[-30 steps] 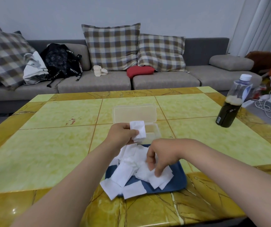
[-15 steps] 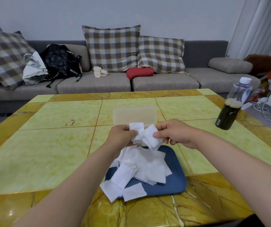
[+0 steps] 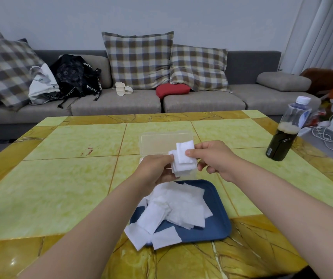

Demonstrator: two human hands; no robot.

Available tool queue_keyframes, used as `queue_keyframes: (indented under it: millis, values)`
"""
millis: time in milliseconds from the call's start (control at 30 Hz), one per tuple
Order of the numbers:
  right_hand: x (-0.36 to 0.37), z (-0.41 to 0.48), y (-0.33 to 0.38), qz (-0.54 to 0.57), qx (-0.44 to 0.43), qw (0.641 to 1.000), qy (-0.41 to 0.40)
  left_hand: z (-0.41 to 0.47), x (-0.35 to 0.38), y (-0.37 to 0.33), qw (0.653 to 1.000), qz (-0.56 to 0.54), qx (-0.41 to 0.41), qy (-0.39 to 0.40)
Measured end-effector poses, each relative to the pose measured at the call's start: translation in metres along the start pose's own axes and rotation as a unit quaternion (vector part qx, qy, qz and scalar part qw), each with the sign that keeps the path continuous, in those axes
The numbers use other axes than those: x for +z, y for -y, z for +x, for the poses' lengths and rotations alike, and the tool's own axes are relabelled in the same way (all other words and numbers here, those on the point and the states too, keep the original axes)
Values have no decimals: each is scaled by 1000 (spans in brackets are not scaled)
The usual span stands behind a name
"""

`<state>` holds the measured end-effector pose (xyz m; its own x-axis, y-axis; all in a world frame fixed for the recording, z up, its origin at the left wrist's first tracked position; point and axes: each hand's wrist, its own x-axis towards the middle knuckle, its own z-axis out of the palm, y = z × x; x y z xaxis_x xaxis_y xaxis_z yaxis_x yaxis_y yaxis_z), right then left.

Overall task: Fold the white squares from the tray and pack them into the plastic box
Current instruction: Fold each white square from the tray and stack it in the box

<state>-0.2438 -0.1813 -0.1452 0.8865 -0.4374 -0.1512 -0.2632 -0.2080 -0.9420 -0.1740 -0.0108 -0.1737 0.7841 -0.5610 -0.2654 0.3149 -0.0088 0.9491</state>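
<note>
Item, held squares (image 3: 183, 161): a small bunch of white squares, which I see raised above the far edge of the tray (image 3: 218, 218); both hands grasp it.
Left hand (image 3: 157, 170): fingers curled round the bunch's left side.
Right hand (image 3: 214, 158): pinches the top square, thumb on its face.
Loose squares (image 3: 179, 208): an untidy heap on the tray's left part; two hang over the tray's near-left rim.
Plastic box (image 3: 165, 140): clear, lid raised, just beyond the tray; partly hidden by the hands, so I cannot tell its contents.
Tray: blue, near my edge of the surface (image 3: 60, 178); the surface is yellow-green and tiled.
Bottle (image 3: 284, 133): upright, dark liquid, white cap; well to the right of the tray and beyond it.
Sofa (image 3: 201, 101): grey, far beyond the tray; carries checked cushions (image 3: 139, 61), a black backpack (image 3: 75, 77) and a red cushion (image 3: 171, 90).
</note>
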Motion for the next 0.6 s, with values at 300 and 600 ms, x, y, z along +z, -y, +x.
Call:
queue_keyframes:
  millis: [300, 600]
  values:
    - [6, -2, 2, -58, -33, 997, -46, -2, 3, 0, 1000, 11, 13, 17]
    - [-2, -4, 8, -9, -72, 994, -82, 1, 0, 1, 999, -10, 1, -50]
